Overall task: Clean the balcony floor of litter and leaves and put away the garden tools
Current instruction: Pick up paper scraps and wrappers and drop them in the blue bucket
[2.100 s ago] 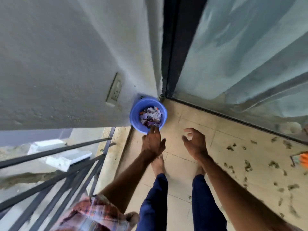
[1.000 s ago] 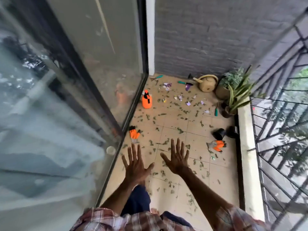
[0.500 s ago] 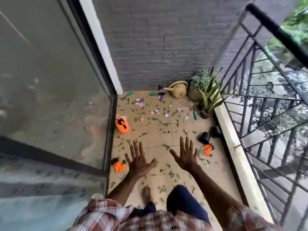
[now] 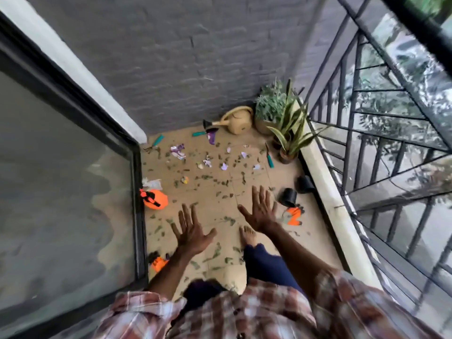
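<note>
Balcony floor (image 4: 315,243) is strewn with leaves (image 4: 216,250) and purple paper scraps (image 4: 177,151), with teal-handled tools (image 4: 269,161) lying toward the brick wall (image 4: 171,69). Pickup looks barely begun, and the next move probably calls for crouching to gather litter. Left grip (image 4: 192,232) and right grip (image 4: 260,211) hover over the tiles, fingers spread wide, holding nothing.

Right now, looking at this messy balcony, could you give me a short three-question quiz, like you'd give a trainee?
1. True or false: the left hand and the right hand both hold nothing.
2. The watering can sits: A by the brick wall; B in the left hand; C under the right hand.
3. What colour is the spray bottle beside the glass door?
Key: 1 true; 2 A; 3 orange.
</note>
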